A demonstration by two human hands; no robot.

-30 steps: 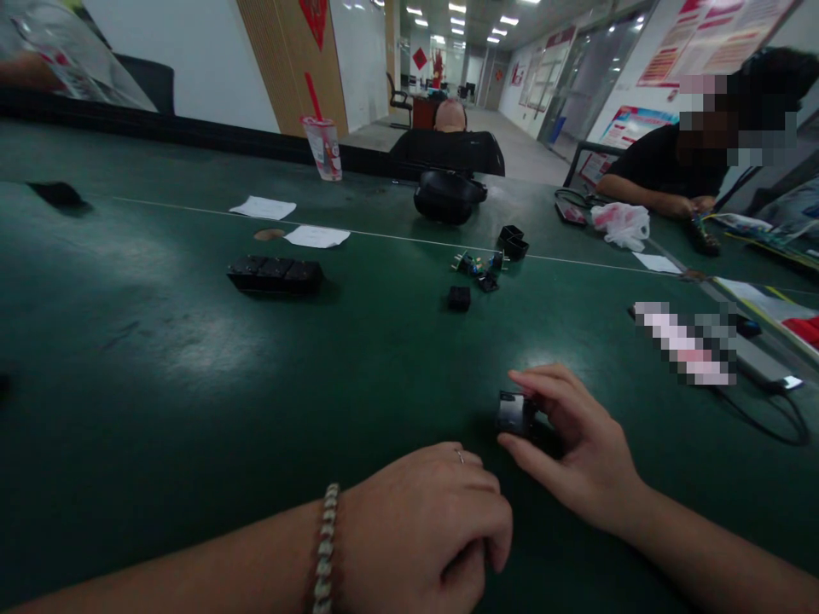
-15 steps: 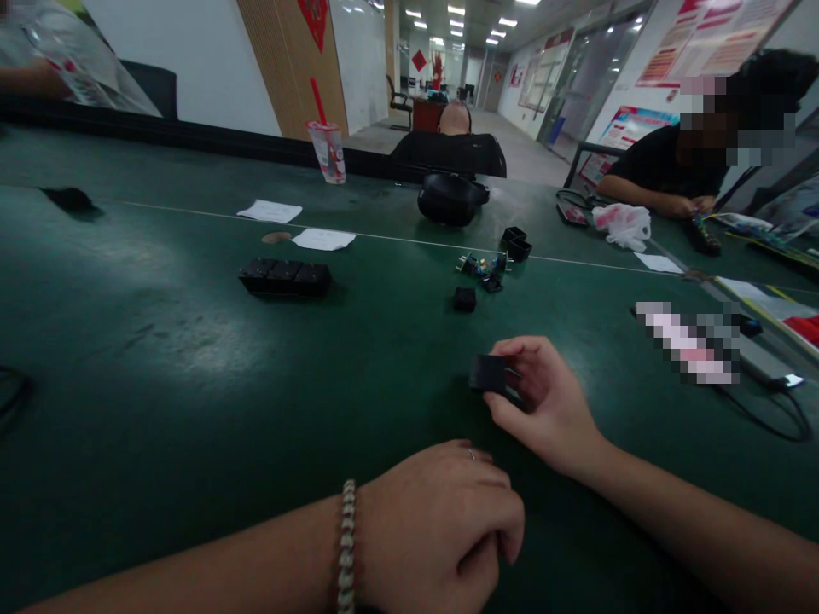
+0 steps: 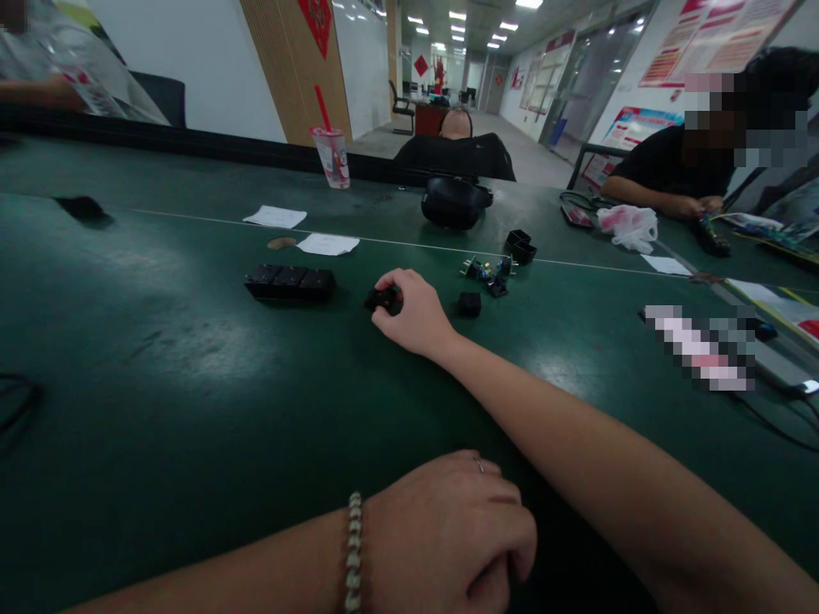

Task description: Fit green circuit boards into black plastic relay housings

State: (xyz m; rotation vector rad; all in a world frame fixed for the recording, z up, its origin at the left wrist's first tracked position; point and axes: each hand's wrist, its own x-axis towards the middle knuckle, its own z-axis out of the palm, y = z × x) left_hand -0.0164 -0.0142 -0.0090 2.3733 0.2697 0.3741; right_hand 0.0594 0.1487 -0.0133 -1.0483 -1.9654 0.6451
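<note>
My right hand [image 3: 415, 311] is stretched out over the table, its thumb and fingers closed around a small black block [image 3: 379, 298]. That block is at table level, just right of a row of black blocks [image 3: 291, 283] set side by side. The fingers cover part of it. My left hand [image 3: 448, 537], with a ring and a beaded bracelet, lies curled in a loose fist near the front edge; nothing shows in it. Right of my right hand sits another small black block [image 3: 469, 304], and behind it small electronic parts with metal pins [image 3: 490, 273].
Black open casings [image 3: 520, 246] and a black case [image 3: 455, 203] lie farther back. A cup with a straw [image 3: 333, 158] and paper slips [image 3: 328, 245] stand left of them. At right are a plastic bag [image 3: 628, 227], a cable [image 3: 777, 426] and another person's hands [image 3: 700, 206].
My right hand has moved left and away from me with the black block, from the middle of the table to beside the row. My left hand has stayed nearly still.
</note>
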